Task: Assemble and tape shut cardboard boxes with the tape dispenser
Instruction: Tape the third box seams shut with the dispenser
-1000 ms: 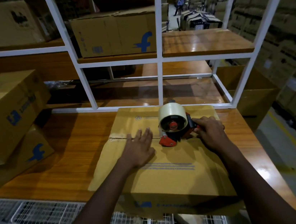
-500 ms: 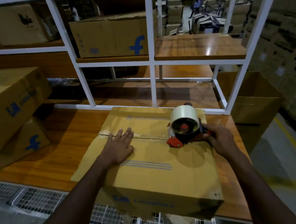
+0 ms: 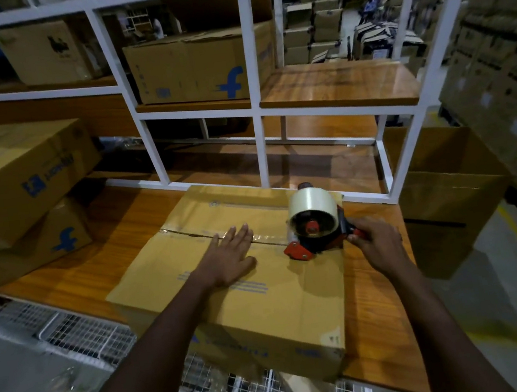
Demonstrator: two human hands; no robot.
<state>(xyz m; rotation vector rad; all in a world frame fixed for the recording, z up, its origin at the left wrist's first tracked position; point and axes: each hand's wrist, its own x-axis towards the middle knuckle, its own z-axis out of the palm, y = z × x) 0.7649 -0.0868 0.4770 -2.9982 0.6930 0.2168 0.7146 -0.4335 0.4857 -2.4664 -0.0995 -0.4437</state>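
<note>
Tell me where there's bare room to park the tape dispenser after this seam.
Bare tabletop lies between the box and the stacked boxes at left; a narrow strip runs along the box's right side. The upper right shelf is bare too. Crowded: the box top, with left hand, right hand and tape dispenser.
</note>
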